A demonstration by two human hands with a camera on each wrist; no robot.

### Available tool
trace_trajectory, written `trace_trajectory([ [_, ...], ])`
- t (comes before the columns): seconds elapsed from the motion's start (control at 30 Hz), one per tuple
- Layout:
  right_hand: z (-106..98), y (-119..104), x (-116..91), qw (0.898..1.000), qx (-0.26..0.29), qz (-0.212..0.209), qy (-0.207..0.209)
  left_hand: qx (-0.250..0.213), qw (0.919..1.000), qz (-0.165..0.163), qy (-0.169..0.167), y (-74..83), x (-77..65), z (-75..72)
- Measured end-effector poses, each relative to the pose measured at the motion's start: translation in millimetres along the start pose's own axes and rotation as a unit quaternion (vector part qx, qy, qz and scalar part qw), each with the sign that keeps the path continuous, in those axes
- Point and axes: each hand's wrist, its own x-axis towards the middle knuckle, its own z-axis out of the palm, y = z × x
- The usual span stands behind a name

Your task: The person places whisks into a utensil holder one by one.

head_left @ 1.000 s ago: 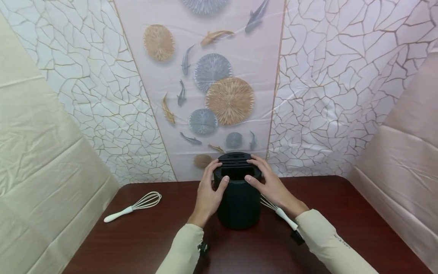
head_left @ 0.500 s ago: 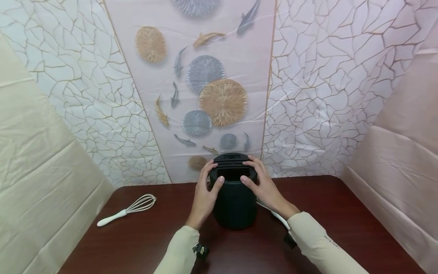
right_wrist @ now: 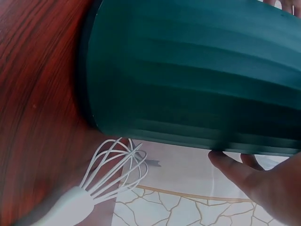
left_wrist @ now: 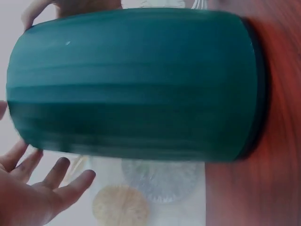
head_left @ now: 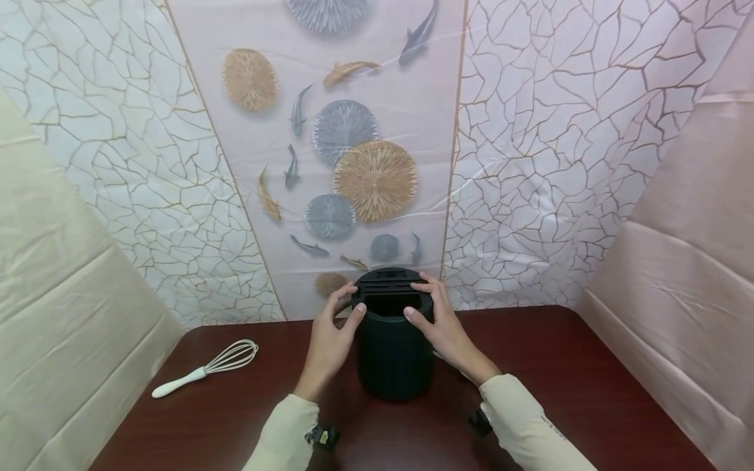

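A dark green utensil holder (head_left: 394,360) stands upright on the table, its round black top showing slots and a wide dark opening. My left hand (head_left: 330,340) holds the left side of its rim with thumb and fingertips. On the right side of the rim, my right hand (head_left: 450,337) grips, thumb on the near edge and fingers reaching toward the back. In the left wrist view, some left fingers stand apart from the green wall (left_wrist: 141,84). A white whisk (right_wrist: 70,207) lies close to the holder's right side, mostly hidden in the head view.
Another white whisk (head_left: 206,369) lies on the left of the dark red wooden table (head_left: 389,445). A patterned cloth backdrop (head_left: 377,180) hangs behind the table, and plain fabric (head_left: 677,294) closes in both sides.
The head view has turned slightly right, so everything shifts left in it. My left hand has eased a little outward along the rim; the right hand keeps its place on the holder.
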Motion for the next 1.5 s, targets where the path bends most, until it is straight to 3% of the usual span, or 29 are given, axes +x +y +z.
trace_trajectory([
  [0.2,-6.2,-5.5,4.2,1.0,-0.005,-0.009,0.008,0.018,0.9997,-0.002,0.017,3.1,7.6,-27.4],
  [0.33,-14.7,-7.9,4.7,1.0,-0.016,-0.008,0.014,0.037,0.9982,-0.009,0.046,-0.5,10.0,-49.0],
  [0.47,-16.4,-6.1,5.0,0.999,-0.028,-0.01,0.017,0.069,0.995,-0.014,0.071,-11.0,4.9,-73.0],
  [0.57,-12.4,-2.6,4.7,0.999,-0.042,-0.015,0.016,0.121,0.9896,-0.024,0.073,-23.4,-5.1,-92.8],
  [0.8,-0.5,1.4,-0.8,0.998,-0.06,-0.016,0.023,0.231,0.9697,-0.06,0.053,-55.4,-35.2,-132.7],
  [0.93,1.6,4.6,-1.3,0.997,-0.065,-0.024,0.025,0.277,0.9565,-0.079,0.047,-65.6,-44.1,-153.4],
  [1.13,4.3,7.4,-1.7,0.997,-0.071,-0.023,0.023,0.36,0.9276,-0.094,0.029,-83.6,-47.2,-182.1],
  [1.4,3.1,9.6,-2.1,0.997,-0.07,-0.023,0.03,0.4,0.9083,-0.118,-0.037,-106.4,-47.5,-208.0],
  [1.5,4.2,10.7,-2.2,0.997,-0.066,-0.025,0.028,0.431,0.8942,-0.107,-0.057,-111.3,-46.4,-220.1],
])
